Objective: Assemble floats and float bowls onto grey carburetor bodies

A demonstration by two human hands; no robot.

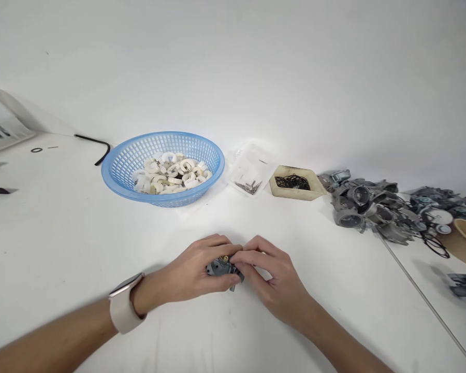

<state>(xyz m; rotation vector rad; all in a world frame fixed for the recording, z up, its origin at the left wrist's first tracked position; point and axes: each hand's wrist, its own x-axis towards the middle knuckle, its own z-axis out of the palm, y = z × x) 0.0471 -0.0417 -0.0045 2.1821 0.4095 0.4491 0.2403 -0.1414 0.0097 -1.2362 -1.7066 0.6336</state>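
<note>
Though half covered, can make out the grey metal part at the near middle of the counter, between both hands. Whether resting on the surface or lifted just off it, cannot tell. Has brass-coloured fittings already seated in the upper face, by the look of it. Seems partway through being worked on, not yet let go; cannot judge the rest. Points a broader end left, with the long axis roughly left to right as far as visible, and a short stub toward the near edge.

Is clasped by the left grip, thumb on the near side, fingers over the far side. Is met on the right by the right grip, narrow; cannot tell whether pinching anything.

Farther out, see a blue basket of white C-shaped pieces, a pale tray of small metal pieces, a cream tray of black rings, then heaped grey castings.
</note>
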